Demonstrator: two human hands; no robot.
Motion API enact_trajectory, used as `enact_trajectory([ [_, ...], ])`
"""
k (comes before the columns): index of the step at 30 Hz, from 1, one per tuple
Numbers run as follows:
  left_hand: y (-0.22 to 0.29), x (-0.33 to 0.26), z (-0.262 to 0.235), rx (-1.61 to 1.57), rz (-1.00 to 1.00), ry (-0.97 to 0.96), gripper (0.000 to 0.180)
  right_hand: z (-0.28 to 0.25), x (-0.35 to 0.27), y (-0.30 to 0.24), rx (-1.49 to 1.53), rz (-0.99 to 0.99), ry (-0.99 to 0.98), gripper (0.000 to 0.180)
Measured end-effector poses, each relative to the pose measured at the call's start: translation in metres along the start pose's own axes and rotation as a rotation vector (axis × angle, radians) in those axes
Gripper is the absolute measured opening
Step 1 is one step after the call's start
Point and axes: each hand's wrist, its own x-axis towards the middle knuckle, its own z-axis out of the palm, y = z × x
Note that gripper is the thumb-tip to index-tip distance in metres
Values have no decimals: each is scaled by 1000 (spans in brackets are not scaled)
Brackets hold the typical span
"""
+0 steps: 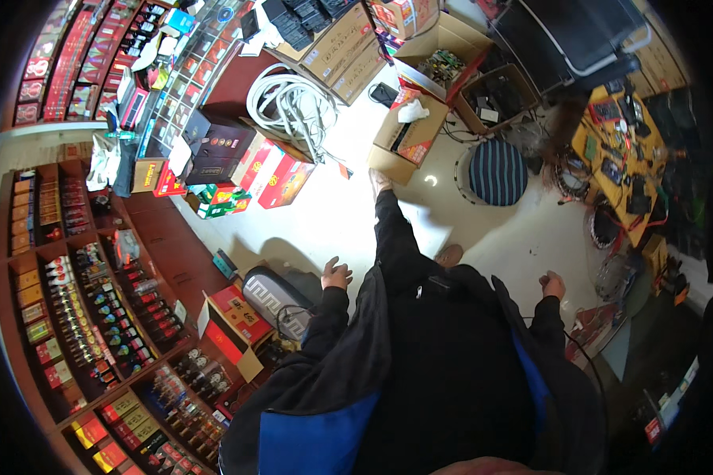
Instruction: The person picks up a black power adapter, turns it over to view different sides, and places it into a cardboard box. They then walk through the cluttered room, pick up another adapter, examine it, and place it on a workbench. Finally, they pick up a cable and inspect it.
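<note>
My left hand (337, 275) hangs over the pale floor with its fingers apart, holding nothing. Beside it is a grey cushioned seat (271, 294) with a light key pattern. On the other side my right hand (553, 285) is held out low, its fingers loosely bent and nothing visible in them. One of my legs (394, 229) stretches forward, and its foot reaches the near edge of an open cardboard box (392, 162). A white crumpled piece (413, 112) lies on that box. Neither hand touches a box.
A coiled white hose (289, 103) and red cartons (284, 178) stand ahead on the left. Wooden shelves (127, 261) with bottles and boxes line the left. A striped round stool (498, 172) stands ahead right, near a cluttered yellow workbench (632, 210). A cable runs beside my right arm.
</note>
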Motion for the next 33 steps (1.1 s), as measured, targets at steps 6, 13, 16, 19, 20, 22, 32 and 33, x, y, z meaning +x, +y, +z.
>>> enact_trajectory([
  [6, 95, 129, 44, -169, -13, -181, 51, 161, -30, -101, -129, -54, -207, 13],
  [13, 132, 249, 161, -192, -122, -432, 39, 508, -55, -156, -517, -137, -625, 21],
  [16, 107, 290, 216, -259, -258, -480, 40, 682, -46, -158, -531, -303, -778, 25],
  [19, 85, 319, 258, -408, -267, -444, 41, 829, -12, -150, -837, -648, -790, 33],
  [20, 83, 329, 268, -421, -295, -423, 40, 875, 5, -142, -933, -810, -852, 39],
  [22, 88, 354, 276, -587, -364, -324, 36, 943, 36, -111, -919, -1003, -915, 41],
  [32, 183, 426, 279, -957, -478, -306, 37, 1090, 177, 26, -1803, -974, -741, 70],
  [33, 186, 429, 276, -973, -471, -290, 36, 1093, 183, 34, -1900, -943, -748, 67],
])
